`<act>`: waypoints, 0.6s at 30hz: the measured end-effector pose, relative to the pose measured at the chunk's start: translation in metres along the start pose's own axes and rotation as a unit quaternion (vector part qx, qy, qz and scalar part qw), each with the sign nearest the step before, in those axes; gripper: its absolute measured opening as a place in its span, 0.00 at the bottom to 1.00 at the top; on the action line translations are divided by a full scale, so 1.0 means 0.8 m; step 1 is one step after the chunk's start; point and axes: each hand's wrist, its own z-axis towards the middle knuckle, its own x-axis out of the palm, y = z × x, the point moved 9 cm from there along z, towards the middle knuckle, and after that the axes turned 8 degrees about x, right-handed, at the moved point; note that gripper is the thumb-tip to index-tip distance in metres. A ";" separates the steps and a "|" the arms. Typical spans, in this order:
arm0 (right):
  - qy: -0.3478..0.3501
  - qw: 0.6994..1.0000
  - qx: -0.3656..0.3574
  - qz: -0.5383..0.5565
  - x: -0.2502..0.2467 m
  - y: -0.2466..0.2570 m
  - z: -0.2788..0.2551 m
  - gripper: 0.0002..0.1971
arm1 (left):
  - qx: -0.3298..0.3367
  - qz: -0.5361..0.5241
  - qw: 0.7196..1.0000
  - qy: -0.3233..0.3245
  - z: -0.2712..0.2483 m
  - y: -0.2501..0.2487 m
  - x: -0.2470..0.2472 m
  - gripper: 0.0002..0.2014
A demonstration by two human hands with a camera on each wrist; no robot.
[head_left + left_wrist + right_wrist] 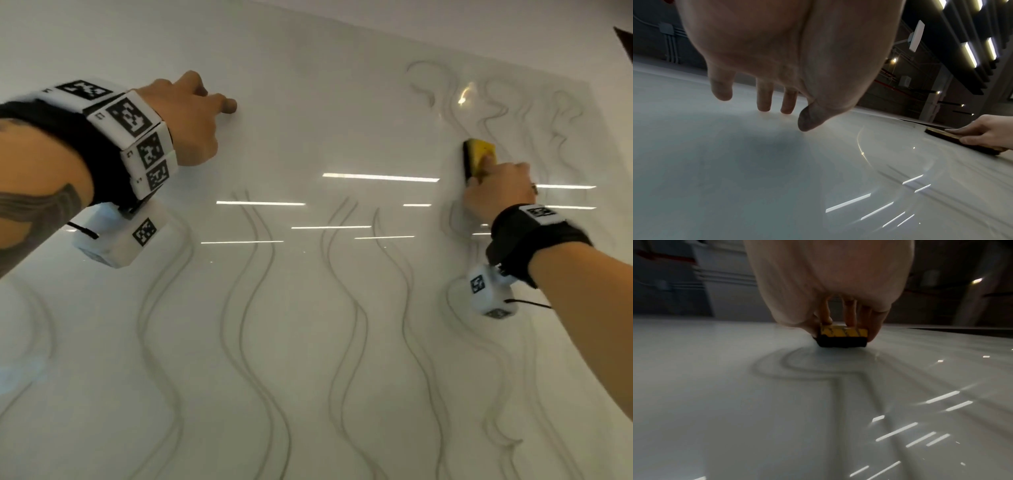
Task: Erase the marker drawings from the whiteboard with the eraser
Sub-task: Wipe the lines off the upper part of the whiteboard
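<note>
A glossy whiteboard fills the head view, crossed by several faint wavy grey marker lines. My right hand grips a yellow-topped, black-bottomed eraser and holds it flat on the board at the upper right, among smeared lines. The right wrist view shows the eraser pinched between thumb and fingers, with a looping smear just below it. My left hand rests on the board at the upper left; its fingertips touch the bare surface and hold nothing.
Ceiling lights reflect as bright bars in the board's middle. The board's right edge runs down beside the eraser. A dark room with pipes and strip lamps shows beyond the board's far edge.
</note>
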 end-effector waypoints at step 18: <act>-0.012 0.988 -0.145 0.040 -0.001 -0.025 0.063 0.27 | 0.074 -0.095 0.992 -0.038 0.066 -0.217 -0.037 0.34</act>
